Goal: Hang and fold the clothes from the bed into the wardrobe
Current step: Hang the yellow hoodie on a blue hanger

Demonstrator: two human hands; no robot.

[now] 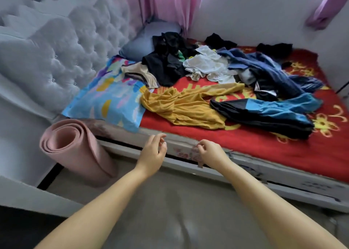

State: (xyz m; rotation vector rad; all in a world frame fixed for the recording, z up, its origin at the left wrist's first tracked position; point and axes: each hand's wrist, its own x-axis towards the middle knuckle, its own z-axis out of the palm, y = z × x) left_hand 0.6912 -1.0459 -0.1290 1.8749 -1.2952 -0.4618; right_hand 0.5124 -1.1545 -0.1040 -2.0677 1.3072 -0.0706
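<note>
Loose clothes lie heaped on the red bed cover. Nearest the front edge are a mustard-yellow garment and a blue-and-black garment. Behind them sit a white garment, dark blue clothes, black clothes and a beige garment. My left hand hovers in front of the bed's edge, fingers loosely spread, holding nothing. My right hand is beside it, fingers curled, also empty. Both hands are short of the yellow garment. No wardrobe is in view.
A rolled pink mat stands on the floor against the bed's left corner. A bright patterned pillow and a blue-grey pillow lie by the tufted grey headboard. Pink curtains hang behind the bed.
</note>
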